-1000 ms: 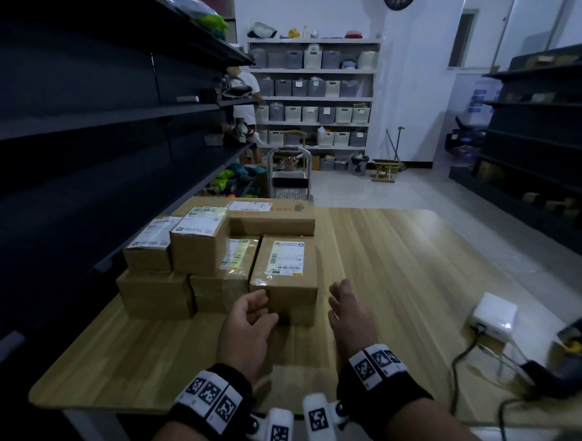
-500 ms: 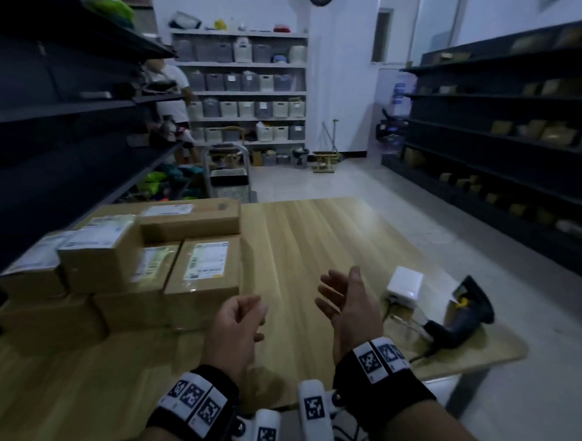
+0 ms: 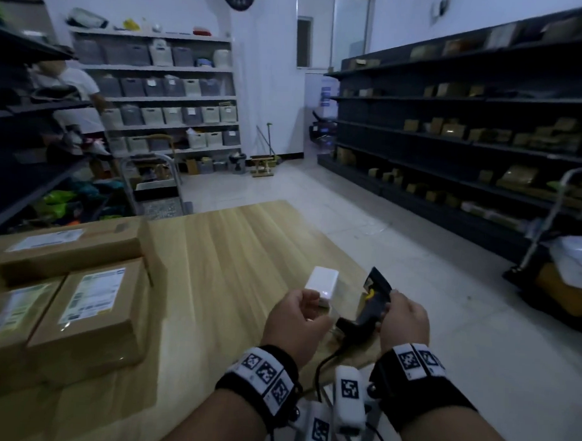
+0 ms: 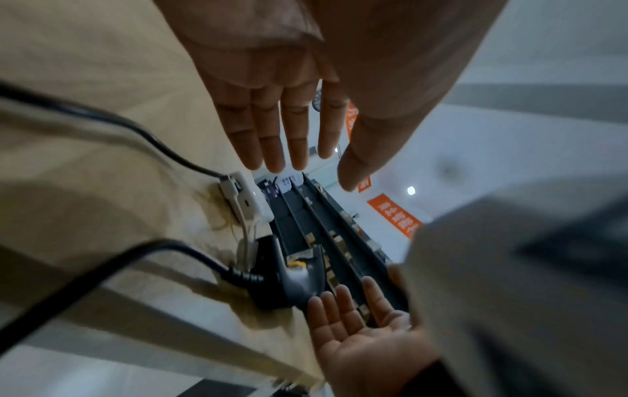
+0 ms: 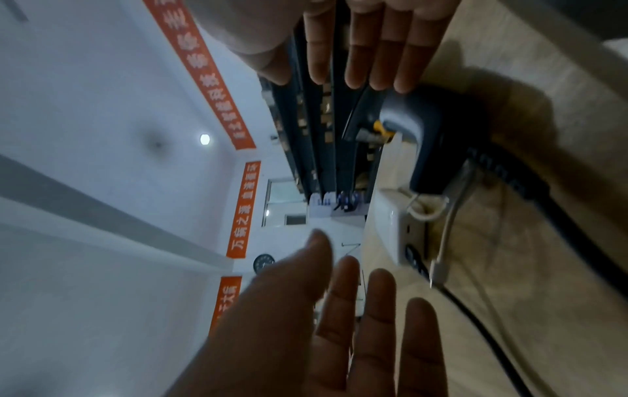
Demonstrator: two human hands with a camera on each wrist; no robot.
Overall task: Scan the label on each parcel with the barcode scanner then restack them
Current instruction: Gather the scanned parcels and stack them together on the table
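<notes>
The right hand (image 3: 403, 320) has its fingers (image 5: 384, 51) straight and slightly spread, tips at the curved grey back of the scanner (image 3: 369, 309); whether they touch it yet or are just short of it cannot be told, and they are not wrapped around the grip. The scanner lies on its side at the counter (image 3: 222, 251) edge, head pointing away from the person, its black cable (image 4: 102, 271) trailing back past the wrists. Just left of the right fingers, the left hand (image 3: 296, 322) hangs above the counter with its fingers (image 4: 268, 134) extended and close together, thumb apart, holding nothing; below and beyond its fingertips sits the white box (image 3: 323, 282) with leads plugged into it. Half a second ago both hands were mid-counter, well short of the scanner, and a second ago they were at the front parcel; they have since swung right, and the view with them, so the parcels (image 3: 92, 305) now lie well to the left of both hands, labels up, stacked against each other and untouched. This reads as the very start of the job: the tool is being fetched and no label has been scanned. Next the right fingers need to curl around the scanner handle and lift it without snagging the cable or dragging the white box.
</notes>
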